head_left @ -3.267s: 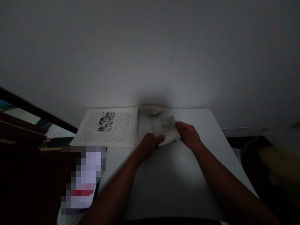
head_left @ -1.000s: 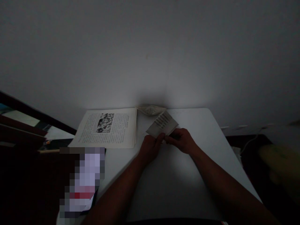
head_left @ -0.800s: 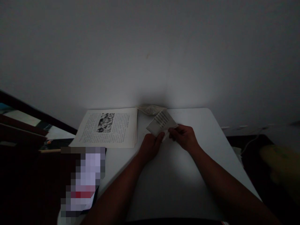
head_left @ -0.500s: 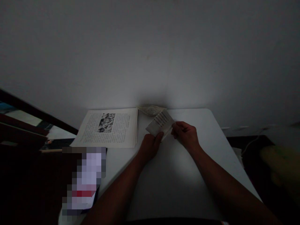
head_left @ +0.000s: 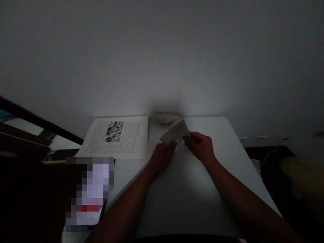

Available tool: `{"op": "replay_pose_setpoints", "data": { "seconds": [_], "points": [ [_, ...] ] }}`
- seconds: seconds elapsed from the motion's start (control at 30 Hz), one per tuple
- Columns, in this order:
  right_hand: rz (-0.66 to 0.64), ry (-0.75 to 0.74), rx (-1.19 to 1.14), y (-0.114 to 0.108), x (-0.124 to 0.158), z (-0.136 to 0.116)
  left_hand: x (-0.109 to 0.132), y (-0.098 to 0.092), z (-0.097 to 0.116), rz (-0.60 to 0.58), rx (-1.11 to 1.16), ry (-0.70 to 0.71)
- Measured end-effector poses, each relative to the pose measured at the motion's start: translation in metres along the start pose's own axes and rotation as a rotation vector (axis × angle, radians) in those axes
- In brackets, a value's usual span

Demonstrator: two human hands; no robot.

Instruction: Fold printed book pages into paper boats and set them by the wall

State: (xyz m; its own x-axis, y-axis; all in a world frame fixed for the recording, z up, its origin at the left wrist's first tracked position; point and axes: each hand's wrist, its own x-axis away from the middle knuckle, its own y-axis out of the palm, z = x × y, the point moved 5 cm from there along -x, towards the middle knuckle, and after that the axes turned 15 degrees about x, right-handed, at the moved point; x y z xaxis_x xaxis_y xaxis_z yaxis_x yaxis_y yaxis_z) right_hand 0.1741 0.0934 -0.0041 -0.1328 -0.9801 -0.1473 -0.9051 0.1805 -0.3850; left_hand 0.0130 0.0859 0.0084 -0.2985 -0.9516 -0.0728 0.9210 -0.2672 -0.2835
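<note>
White table: a pale work surface [head_left: 182, 206], rounded at its far right corner, dimly lit, with a soft bright patch near the right forearm [head_left: 240, 192].
Slim device: a flat, screen-like object [head_left: 95, 189] at the table's left edge, beside the left forearm [head_left: 126, 202]; most of its face is masked by coarse blocks, a red band among them.
Left hand: the left hand [head_left: 162, 157] is closed on the lower left edge of the held paper, thumb laid on top; the other fingers are largely hidden.
Right hand: the right hand [head_left: 201, 145] pinches the paper's right-hand edge between thumb and fingers, the remaining fingers curled in.
Held paper: a small folded piece of printed paper [head_left: 174, 131], raised between both hands over the middle of the table, tilted, rows of dark print facing up; a loose lower layer shows between the hands.
Printed sheets: a stack [head_left: 129, 148] lying flat at the far left of the table, the top page bearing text and a dark picture [head_left: 114, 131].
Paper boat: a boat-shaped fold [head_left: 163, 118] at the table's far edge, just beyond the held paper, next to the stack.
Wall: plain grey [head_left: 162, 67], directly behind the table.
</note>
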Motion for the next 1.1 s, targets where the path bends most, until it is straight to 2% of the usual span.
{"op": "replay_pose_setpoints", "data": {
  "seconds": [0.07,0.13,0.2,0.3,0.37,0.43,0.53,0.6,0.9,1.1],
  "points": [
    [0.038,0.01,-0.015,-0.001,-0.002,0.002,0.0,-0.001,0.0,0.011,0.006,-0.004],
    [0.018,0.021,-0.031,0.0,-0.002,0.002,0.001,-0.001,-0.002,0.031,0.028,-0.02],
    [-0.06,0.006,-0.044,0.003,-0.001,-0.001,0.002,-0.001,-0.003,0.046,0.045,-0.034],
    [-0.245,-0.095,0.049,0.011,0.004,-0.009,0.002,0.001,-0.004,0.042,0.055,0.0],
    [-0.298,-0.141,0.117,0.013,0.007,-0.012,0.001,0.001,-0.003,0.03,0.056,0.021],
    [-0.217,-0.109,0.122,0.009,0.005,-0.011,0.0,0.001,-0.005,0.017,0.047,0.001],
    [-0.001,0.013,0.031,0.001,0.001,-0.003,-0.001,0.001,-0.005,-0.01,0.029,-0.037],
    [0.063,0.053,-0.013,0.0,-0.001,0.001,-0.002,0.0,-0.004,-0.016,0.025,-0.032],
    [-0.01,0.037,-0.113,-0.001,-0.005,0.002,0.002,0.0,-0.003,-0.029,0.034,-0.046],
    [0.033,0.082,-0.163,-0.009,-0.008,0.01,0.005,0.007,-0.001,-0.162,-0.036,0.009]
  ]
}}
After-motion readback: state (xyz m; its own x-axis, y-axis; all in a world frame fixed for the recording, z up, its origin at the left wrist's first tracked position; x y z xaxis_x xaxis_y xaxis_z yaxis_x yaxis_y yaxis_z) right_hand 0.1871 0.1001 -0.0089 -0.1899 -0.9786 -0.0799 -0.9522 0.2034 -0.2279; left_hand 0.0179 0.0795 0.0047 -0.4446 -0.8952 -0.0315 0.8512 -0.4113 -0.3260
